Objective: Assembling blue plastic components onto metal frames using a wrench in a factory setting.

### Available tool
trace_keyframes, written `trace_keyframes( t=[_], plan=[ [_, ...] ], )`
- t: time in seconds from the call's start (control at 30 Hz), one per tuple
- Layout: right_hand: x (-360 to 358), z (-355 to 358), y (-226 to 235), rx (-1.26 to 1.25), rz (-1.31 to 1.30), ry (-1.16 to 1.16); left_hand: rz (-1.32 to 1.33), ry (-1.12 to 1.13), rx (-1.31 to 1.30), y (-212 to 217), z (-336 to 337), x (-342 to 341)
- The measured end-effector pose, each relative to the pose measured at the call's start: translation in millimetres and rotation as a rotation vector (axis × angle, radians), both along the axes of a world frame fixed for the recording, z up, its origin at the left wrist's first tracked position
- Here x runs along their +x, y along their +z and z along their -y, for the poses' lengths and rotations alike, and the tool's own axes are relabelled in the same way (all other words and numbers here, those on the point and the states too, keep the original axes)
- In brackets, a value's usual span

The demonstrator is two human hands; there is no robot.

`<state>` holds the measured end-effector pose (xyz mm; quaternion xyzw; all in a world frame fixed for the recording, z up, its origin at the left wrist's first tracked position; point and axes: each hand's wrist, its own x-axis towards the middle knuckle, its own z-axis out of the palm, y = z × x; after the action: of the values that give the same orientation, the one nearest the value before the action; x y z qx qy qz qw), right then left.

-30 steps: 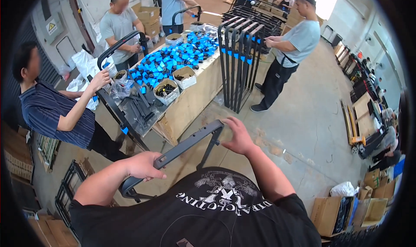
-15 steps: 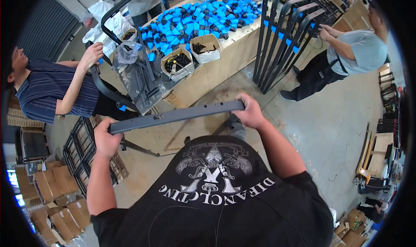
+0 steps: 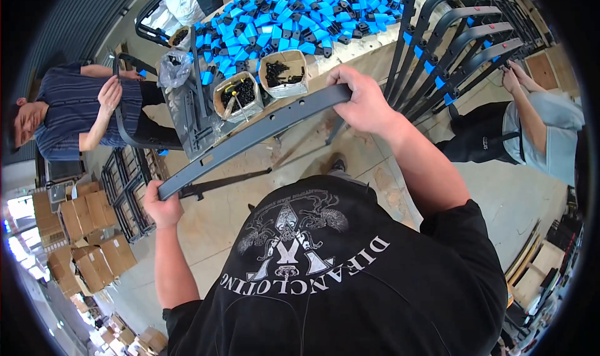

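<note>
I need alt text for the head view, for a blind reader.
A person's left hand and right hand hold a dark bar near its ends; beyond it, blue and black parts lie heaped on a table, with co-workers nearby.

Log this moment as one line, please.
left hand: holds grey frame by left end | right hand: holds right end | table: blue-and-black parts, open boxes, small black pieces

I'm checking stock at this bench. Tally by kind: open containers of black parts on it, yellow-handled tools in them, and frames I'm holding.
Open containers of black parts: 3 (left box, right box, rear container)
Yellow-handled tool: 1
Grey metal frame in your left hand and right hand: 1
Total: 5
</note>
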<state>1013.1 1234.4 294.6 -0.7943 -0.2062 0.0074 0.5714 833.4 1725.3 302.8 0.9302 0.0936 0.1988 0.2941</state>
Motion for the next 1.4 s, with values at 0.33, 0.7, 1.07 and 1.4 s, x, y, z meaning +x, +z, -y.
trace_keyframes(
  t=[0.33, 0.7, 1.07, 1.4],
  plan=[
    [83, 3, -18, -0.142, 0.037, -0.009, 0.011, 0.060, 0.106, -28, 37, 65],
    [186, -48, -20, -0.569, 0.037, -0.139, 0.113, 0.074, -0.036, -41, -13, 167],
    [19, -30, -184, -0.350, -0.277, -0.420, 0.082, 0.086, -0.159, -32, -9, 171],
    [156, -137, -136, -0.564, -0.032, -0.022, 0.154, 0.059, -0.091, -40, -17, 171]
  ],
)
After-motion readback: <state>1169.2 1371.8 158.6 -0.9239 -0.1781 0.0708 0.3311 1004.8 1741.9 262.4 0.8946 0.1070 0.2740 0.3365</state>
